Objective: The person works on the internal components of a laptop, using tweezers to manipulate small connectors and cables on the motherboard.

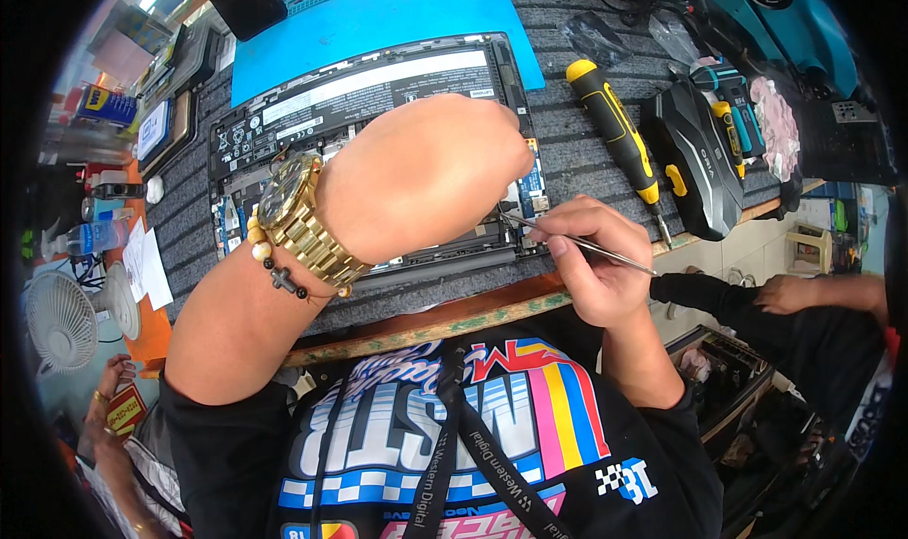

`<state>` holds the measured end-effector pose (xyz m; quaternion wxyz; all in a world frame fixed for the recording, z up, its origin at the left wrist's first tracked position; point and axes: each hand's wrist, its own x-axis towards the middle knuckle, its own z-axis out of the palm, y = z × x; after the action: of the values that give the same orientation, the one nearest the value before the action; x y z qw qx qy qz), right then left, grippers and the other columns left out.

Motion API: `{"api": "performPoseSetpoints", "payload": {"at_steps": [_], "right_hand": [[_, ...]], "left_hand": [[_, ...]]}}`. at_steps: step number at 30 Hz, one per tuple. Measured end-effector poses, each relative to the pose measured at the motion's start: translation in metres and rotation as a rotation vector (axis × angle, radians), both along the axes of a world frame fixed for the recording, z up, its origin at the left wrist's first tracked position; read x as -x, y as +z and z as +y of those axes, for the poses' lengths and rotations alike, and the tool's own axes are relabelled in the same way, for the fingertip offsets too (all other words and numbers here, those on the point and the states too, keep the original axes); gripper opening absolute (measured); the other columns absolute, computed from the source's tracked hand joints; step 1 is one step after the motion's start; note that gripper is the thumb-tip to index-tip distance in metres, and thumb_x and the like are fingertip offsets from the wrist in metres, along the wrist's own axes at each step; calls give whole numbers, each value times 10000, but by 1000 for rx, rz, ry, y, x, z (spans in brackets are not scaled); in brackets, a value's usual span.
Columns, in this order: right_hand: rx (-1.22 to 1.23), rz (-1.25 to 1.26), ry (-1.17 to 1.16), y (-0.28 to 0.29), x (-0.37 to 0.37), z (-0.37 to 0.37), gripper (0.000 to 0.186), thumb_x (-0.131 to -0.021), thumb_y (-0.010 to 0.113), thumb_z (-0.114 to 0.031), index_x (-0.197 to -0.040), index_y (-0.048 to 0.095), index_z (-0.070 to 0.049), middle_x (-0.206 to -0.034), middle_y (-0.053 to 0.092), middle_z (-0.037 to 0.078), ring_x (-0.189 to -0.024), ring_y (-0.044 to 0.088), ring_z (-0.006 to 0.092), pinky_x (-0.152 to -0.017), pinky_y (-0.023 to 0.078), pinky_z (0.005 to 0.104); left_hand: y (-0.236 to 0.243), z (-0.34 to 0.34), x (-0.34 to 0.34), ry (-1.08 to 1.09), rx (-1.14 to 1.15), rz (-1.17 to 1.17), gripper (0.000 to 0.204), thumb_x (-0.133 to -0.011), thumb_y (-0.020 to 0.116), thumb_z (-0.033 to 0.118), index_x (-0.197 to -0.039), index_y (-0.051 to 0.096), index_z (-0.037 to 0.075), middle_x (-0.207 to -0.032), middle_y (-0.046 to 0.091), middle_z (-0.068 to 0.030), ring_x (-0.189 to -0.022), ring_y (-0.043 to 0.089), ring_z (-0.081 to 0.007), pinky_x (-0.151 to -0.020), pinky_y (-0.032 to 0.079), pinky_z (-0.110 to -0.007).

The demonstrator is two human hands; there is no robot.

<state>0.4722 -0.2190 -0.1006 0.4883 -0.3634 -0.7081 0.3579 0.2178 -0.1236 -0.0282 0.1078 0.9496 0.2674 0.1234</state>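
An opened laptop base [426,267] lies on the ribbed grey mat, its black battery [274,113] and circuit boards exposed. My left hand [426,175] arches over the middle of it, back of the hand up, with the fingers curled downward. What those fingers hold, if anything, is hidden beneath the hand. At the laptop's right front corner, my right hand [601,255] pinches a slim pointed metal tool [605,252] between thumb and fingers. That tool's far tip reaches the laptop's right side, close beside my left fingers.
Right of the laptop lie a yellow-black screwdriver [615,123], a black case [690,161] and a teal power tool [728,90]. A blue mat [378,28] spreads behind. At left stand a fan [61,326] and a spray can [109,106]. Other people sit on both sides.
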Motion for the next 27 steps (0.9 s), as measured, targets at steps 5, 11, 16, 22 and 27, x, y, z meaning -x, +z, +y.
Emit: {"api": "performPoseSetpoints", "payload": {"at_steps": [5,11,16,22,27], "right_hand": [[10,19,-8,0,2,0,149,-941,754,128,-1068,812,76,-987,845,200,-869,802,291,-807,622,379],[-7,-24,-4,2,3,1,147,-942,757,127,-1067,812,73,-985,847,189,-864,801,295,-808,617,388],[-14,-35,0,3,4,2,147,-940,759,125,-1063,813,67,-978,845,190,-855,798,299,-807,612,394],[8,-19,-2,3,4,2,133,-945,758,123,-1054,810,68,-978,846,190,-856,800,298,-814,613,391],[21,-16,-12,3,5,1,127,-953,755,121,-1055,808,69,-978,846,191,-860,803,302,-817,614,391]], "left_hand": [[5,-2,-1,23,26,54,98,-905,775,81,-933,858,38,-955,811,-171,-973,844,-408,-851,694,-504],[2,-3,-4,24,19,75,73,-904,806,90,-872,824,26,-970,770,-167,-938,809,-409,-843,666,-515],[0,-5,-11,28,-31,52,78,-879,817,84,-836,798,23,-954,740,-153,-902,795,-397,-826,650,-517],[6,-1,-15,-22,-56,48,76,-853,834,71,-894,879,24,-1002,842,-165,-969,859,-406,-838,707,-477],[7,3,-13,-11,-90,86,74,-854,835,70,-894,881,27,-997,843,-162,-968,861,-398,-834,707,-475]]}}
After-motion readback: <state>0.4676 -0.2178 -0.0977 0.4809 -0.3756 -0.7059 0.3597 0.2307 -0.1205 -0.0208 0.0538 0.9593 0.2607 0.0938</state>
